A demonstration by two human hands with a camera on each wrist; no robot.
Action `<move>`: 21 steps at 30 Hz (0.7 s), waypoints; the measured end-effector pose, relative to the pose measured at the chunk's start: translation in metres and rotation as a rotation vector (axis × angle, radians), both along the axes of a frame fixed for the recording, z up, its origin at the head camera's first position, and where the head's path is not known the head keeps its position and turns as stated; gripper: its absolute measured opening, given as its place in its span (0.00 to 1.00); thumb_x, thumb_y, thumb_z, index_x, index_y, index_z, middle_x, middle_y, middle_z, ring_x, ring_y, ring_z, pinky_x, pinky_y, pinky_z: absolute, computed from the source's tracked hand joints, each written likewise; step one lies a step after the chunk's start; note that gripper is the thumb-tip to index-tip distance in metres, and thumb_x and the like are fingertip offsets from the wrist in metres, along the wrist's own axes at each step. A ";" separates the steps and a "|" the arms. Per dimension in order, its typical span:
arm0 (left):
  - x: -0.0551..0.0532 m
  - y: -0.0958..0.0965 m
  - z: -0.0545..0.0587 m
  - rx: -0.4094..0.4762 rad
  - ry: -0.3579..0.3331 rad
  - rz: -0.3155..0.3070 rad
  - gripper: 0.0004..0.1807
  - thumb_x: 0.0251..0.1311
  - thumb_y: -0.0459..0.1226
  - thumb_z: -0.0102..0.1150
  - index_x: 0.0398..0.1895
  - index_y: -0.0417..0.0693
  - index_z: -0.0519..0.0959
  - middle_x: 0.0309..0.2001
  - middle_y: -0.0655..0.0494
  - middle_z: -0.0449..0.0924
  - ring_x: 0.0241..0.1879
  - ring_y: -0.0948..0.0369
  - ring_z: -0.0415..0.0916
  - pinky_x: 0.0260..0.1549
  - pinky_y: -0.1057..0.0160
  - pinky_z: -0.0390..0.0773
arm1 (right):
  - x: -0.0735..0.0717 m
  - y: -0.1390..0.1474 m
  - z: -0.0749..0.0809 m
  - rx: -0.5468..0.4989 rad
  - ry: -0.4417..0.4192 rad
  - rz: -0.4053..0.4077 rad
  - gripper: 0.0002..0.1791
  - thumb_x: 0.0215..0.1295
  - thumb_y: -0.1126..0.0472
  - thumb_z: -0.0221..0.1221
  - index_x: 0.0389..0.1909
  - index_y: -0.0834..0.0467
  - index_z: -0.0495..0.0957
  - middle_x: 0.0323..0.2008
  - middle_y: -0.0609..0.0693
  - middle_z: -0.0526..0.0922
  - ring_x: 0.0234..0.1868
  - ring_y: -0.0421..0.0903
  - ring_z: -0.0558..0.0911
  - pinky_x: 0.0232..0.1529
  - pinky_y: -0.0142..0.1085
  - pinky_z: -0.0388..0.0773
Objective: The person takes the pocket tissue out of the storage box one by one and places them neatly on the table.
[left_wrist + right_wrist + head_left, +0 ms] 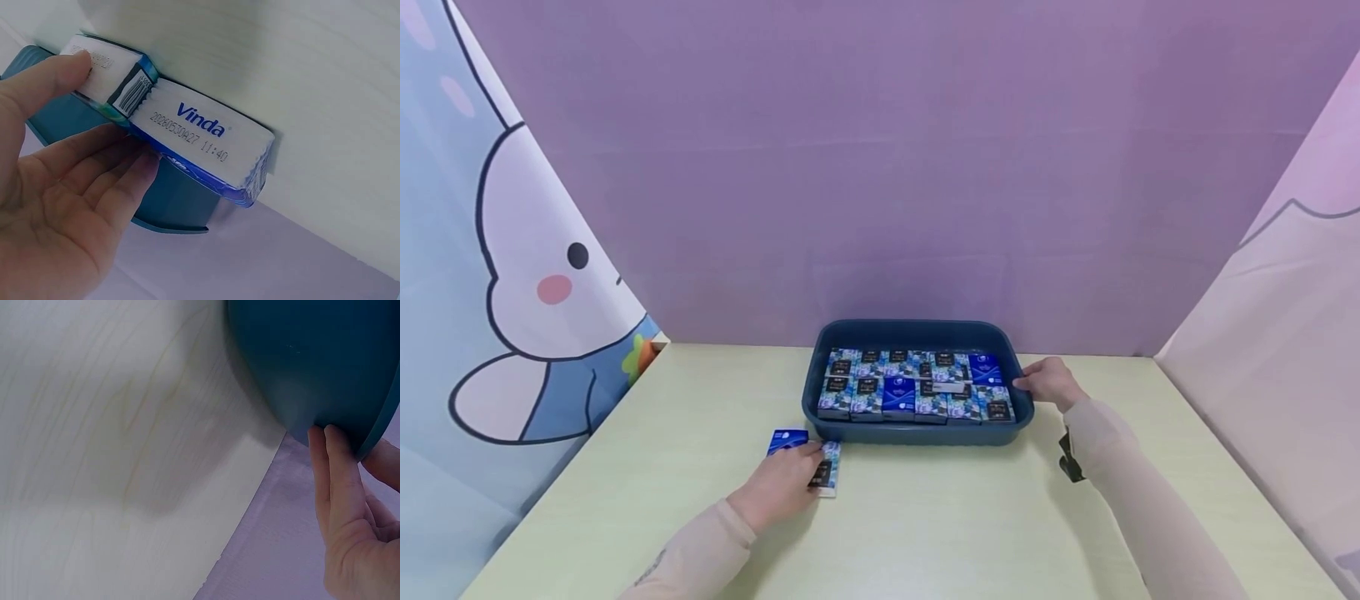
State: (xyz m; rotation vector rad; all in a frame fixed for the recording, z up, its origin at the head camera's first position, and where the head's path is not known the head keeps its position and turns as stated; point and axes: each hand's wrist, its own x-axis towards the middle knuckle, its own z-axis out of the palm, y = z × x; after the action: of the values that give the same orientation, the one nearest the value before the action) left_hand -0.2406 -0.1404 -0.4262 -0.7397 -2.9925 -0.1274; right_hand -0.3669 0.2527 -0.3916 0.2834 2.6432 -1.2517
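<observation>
A pale wood-grain worktop carries everything, closed in by a purple backdrop behind the tray and a cartoon rabbit curtain well to the tray's left.

The dark teal tray sits toward the far middle of the worktop, close to the backdrop. It is filled with small tissue packs lying flat in two rows, most with a blue-green pattern and dark label, a few plain deep blue.

The right hand is at the tray's right end. Its fingers lie fairly straight against the outside of the tray wall just under the rim, touching it; whether the thumb hooks over the rim cannot be told.

The left hand is just in front of the tray's near-left corner, on two packs lying on the worktop outside the tray. The patterned pack lies right beside the tray wall; the blue pack lies just left of it, the two touching. In the left wrist view this hand pinches them, thumb pressed on one side and the fingers spread under the other; the white face of the nearer pack reads "Vinda" with a printed date, and a barcode shows on the other.
</observation>
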 end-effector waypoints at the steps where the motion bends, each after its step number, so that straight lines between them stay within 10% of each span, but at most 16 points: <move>1: 0.000 -0.001 0.000 0.002 -0.003 0.002 0.26 0.44 0.37 0.69 0.48 0.33 0.77 0.50 0.42 0.77 0.46 0.47 0.77 0.46 0.52 0.77 | 0.000 0.000 0.000 -0.002 -0.001 0.000 0.25 0.63 0.66 0.55 0.56 0.77 0.64 0.55 0.72 0.70 0.51 0.59 0.78 0.51 0.45 0.76; 12: -0.003 -0.006 0.001 0.027 -0.031 0.006 0.29 0.44 0.38 0.69 0.50 0.32 0.75 0.52 0.40 0.76 0.49 0.46 0.75 0.48 0.52 0.76 | 0.000 0.001 0.000 0.001 -0.009 -0.006 0.24 0.63 0.65 0.55 0.56 0.76 0.65 0.54 0.72 0.71 0.50 0.58 0.78 0.51 0.45 0.75; 21: -0.017 -0.024 0.007 0.107 -0.215 0.142 0.45 0.36 0.41 0.72 0.61 0.31 0.65 0.64 0.39 0.63 0.60 0.43 0.65 0.57 0.48 0.67 | -0.002 0.002 -0.003 -0.006 -0.010 -0.006 0.24 0.62 0.66 0.55 0.56 0.76 0.65 0.54 0.72 0.70 0.50 0.59 0.78 0.51 0.46 0.76</move>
State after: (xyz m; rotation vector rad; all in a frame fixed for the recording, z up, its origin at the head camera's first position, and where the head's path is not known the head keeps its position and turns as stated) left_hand -0.2574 -0.1640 -0.4191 -0.5315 -3.1958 -0.3793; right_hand -0.3693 0.2546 -0.3946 0.2959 2.6319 -1.2568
